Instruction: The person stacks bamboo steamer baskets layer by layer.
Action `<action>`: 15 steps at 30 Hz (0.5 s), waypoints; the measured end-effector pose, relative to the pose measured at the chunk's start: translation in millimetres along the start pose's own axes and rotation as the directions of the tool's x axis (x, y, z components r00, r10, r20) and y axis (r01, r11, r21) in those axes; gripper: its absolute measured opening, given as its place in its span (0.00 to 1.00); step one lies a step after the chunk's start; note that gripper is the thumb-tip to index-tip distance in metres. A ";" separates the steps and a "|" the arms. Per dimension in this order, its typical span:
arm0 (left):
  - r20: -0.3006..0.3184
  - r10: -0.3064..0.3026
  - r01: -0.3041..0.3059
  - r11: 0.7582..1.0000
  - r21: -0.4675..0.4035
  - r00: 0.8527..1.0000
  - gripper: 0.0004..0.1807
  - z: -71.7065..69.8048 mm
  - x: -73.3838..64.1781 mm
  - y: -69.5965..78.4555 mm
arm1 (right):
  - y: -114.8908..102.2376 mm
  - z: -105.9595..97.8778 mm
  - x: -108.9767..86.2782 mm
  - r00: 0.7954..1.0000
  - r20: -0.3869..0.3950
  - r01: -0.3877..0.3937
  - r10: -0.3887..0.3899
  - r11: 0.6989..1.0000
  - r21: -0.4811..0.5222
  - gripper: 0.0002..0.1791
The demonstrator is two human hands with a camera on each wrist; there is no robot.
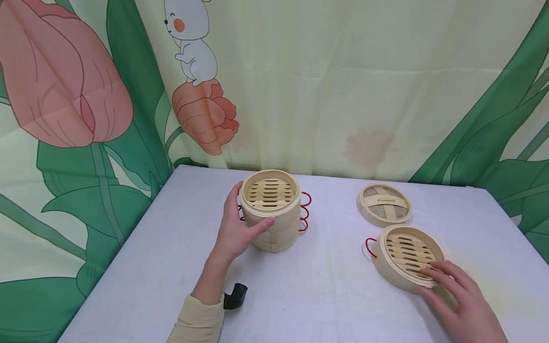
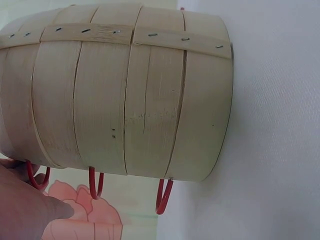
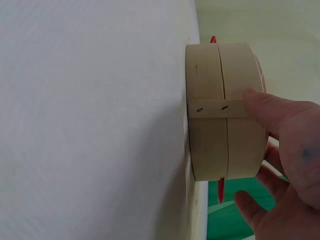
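Observation:
A stack of bamboo steamer baskets (image 1: 272, 233) stands upright, left of the table's middle, its slatted top facing up. Around its upper left side my left hand (image 1: 236, 233) holds it, thumb across the front and fingers behind. Red loop handles (image 2: 164, 197) stick out of the tiers in the left wrist view. On the right, a single bamboo steamer basket (image 1: 396, 271) rests on the table, with a red loop at its left. My right hand (image 1: 465, 300) grips its near right rim; the thumb (image 3: 267, 107) presses the outer wall, and fingers reach over the rim.
Behind the single basket lies a round bamboo lid (image 1: 383, 216) with a woven top and small handle. A black curved object (image 1: 236, 296) shows beside the left sleeve. The white table (image 1: 317, 286) ends at a printed curtain (image 1: 300, 95).

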State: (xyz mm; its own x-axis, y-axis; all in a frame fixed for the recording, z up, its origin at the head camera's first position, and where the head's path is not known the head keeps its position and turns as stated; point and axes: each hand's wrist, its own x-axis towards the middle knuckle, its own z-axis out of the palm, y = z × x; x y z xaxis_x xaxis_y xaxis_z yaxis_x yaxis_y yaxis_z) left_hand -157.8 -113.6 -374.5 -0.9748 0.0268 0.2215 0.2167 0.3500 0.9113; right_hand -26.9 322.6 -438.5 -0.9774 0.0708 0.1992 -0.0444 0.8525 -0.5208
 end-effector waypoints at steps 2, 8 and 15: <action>0.001 0.000 0.000 1.000 0.000 1.000 0.62 0.1 0.0 0.2 | 2.7 0.2 -0.7 0.998 -0.031 0.047 -0.047 0.999 0.006 0.21; 0.002 -0.017 0.017 1.000 0.005 1.000 0.62 -0.3 -0.6 0.7 | 6.9 1.4 -0.8 0.983 -0.114 0.147 -0.147 0.989 -0.008 0.21; 0.003 -0.016 0.016 1.000 0.008 1.000 0.62 -0.1 -0.6 0.1 | 8.3 2.5 -0.6 0.980 -0.137 0.148 -0.147 0.989 -0.004 0.20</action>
State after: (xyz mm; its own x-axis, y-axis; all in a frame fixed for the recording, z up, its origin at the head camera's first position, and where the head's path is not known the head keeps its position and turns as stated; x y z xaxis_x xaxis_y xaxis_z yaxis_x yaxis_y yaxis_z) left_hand -157.2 -113.7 -374.5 -0.9782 0.0240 0.2063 0.2010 0.3579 0.9118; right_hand -27.2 328.4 -445.0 -0.9228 0.0149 0.3850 -0.1875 0.8556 -0.4825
